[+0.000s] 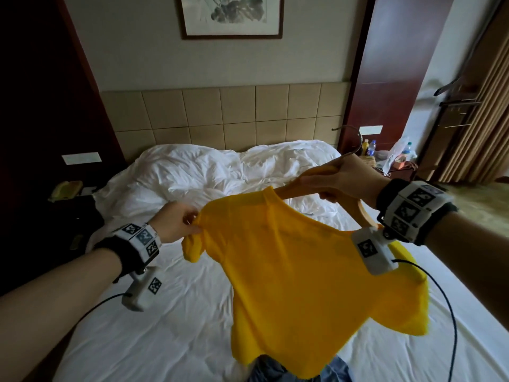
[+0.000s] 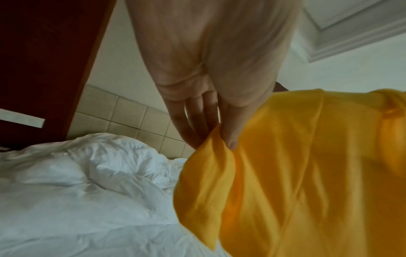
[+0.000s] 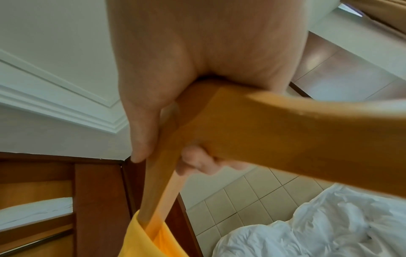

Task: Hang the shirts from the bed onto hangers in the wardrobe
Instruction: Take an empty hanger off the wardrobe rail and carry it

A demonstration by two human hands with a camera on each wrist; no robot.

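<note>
A hotel-style bedroom seen from above the foot of a bed [image 1: 165, 312] covered in a white sheet, with a rumpled white duvet [image 1: 209, 172] bunched toward the head. Behind it stands a tan padded headboard [image 1: 220, 114] of square panels, and above that a framed ink picture [image 1: 232, 16] hangs on a pale wall. Dark red-brown wood panels flank the bed on both sides. At far left a nightstand carries a yellow telephone [image 1: 64, 190]. At far right a bedside surface [image 1: 391, 164] holds bottles and a plastic bag, beside long tan curtains [image 1: 479, 106].

The left hand [image 1: 176, 224] pinches one shoulder of a yellow shirt [image 1: 297, 271] between thumb and fingers [image 2: 197, 121]; the wrist view shows the fingers extended along the fabric, closing on a gathered fold. The shirt is held up in the air over the bed, spread between both hands, its hem hanging just above a blue garment [image 1: 297, 373] lying at the bed's foot.

The right hand [image 1: 344, 180] has its fingers [image 3: 197, 160] curled tightly round the middle of a wooden hanger [image 1: 360, 213]. One arm of the hanger runs into the shirt's neck opening; the other arm sticks out bare toward the right wrist.
</note>
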